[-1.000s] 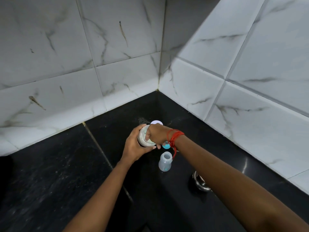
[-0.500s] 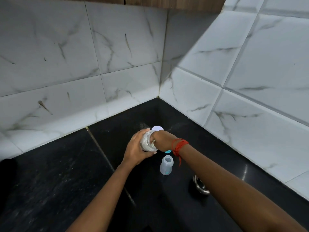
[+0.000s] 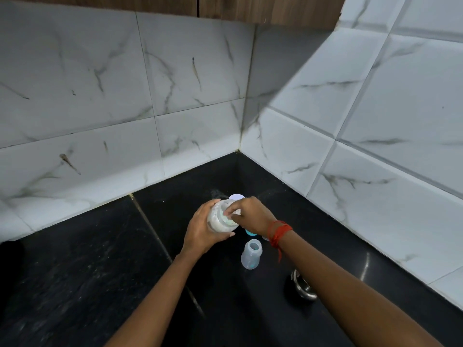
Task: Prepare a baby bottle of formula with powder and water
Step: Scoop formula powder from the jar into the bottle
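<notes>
My left hand (image 3: 200,232) grips a clear powder jar (image 3: 218,221) holding white powder, lifted off the black counter and tilted toward me. My right hand (image 3: 250,215) is at the jar's open mouth, with its fingertips pinched on a pale scoop (image 3: 226,218) inside the rim. The empty translucent baby bottle (image 3: 251,255) stands open and upright on the counter just below my right wrist. Behind the jar lies a round white lid (image 3: 236,197). A teal bottle part (image 3: 249,232) shows partly under my right hand.
A small steel bowl (image 3: 302,288) sits on the counter (image 3: 87,271) right of the bottle, half hidden by my right forearm. Marble-patterned tiled walls (image 3: 175,96) meet in a corner just behind the jar. Wooden cabinets (image 3: 250,11) hang above.
My right hand has shifted from covering the jar's top to pinching at its mouth. The jar now tilts more toward me. The view has tilted upward.
</notes>
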